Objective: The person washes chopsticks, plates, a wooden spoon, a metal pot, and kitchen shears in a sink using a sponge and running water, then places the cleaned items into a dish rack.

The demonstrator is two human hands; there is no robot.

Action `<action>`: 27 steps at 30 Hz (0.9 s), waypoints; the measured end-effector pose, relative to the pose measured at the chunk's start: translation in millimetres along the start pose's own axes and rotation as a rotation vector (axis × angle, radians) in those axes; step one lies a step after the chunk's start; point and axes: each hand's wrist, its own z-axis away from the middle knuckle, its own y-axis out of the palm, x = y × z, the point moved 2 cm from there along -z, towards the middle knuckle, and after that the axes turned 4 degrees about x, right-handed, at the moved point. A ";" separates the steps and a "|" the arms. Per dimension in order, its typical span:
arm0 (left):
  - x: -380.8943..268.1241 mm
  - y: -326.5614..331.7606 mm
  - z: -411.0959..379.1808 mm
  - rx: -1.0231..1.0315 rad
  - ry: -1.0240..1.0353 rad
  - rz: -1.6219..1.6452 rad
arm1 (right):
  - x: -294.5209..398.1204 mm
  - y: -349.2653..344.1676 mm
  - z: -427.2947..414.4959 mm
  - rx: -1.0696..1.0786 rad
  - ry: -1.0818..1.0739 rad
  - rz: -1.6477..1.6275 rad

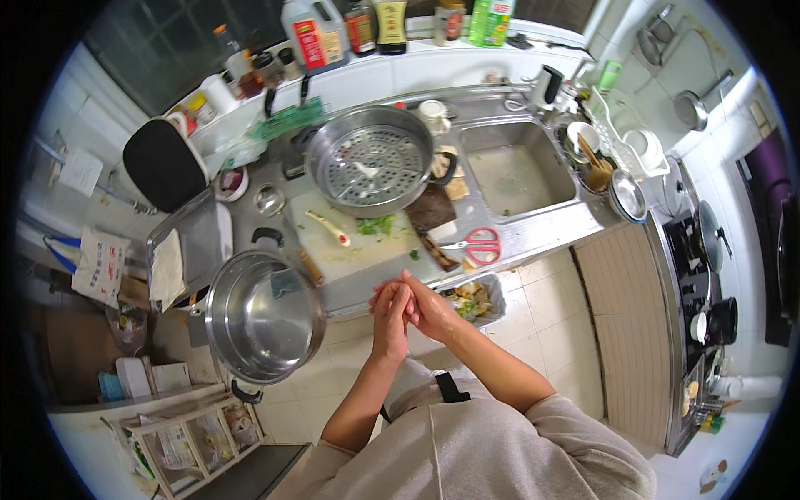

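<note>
My left hand [392, 306] and my right hand [431, 309] are pressed together in front of the counter's edge, fingers closed against each other. No object shows between them. Just beyond lies a white cutting board [375, 256] with chopped greens [376, 225] and a pale elongated piece with a reddish end [329, 228]. A steel steamer pot with a perforated bottom [375, 159] rests partly over the board. To the right are a dark-bladed cleaver [431, 209] and red-handled scissors [480, 245]. A wooden handle [310, 267] lies along the board's left side.
A large steel pot [265, 319] stands left, its handle jutting past the counter. Below the counter edge sits a lined waste bin [474, 300] with food scraps. The sink [519, 165] is at right, and a gas stove [694, 300] farther right. Bottles [312, 37] line the sill.
</note>
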 end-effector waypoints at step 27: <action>226.7 71.0 -81.5 0.010 -0.311 -1.056 | 88.6 -314.8 121.9 -0.543 -0.090 0.223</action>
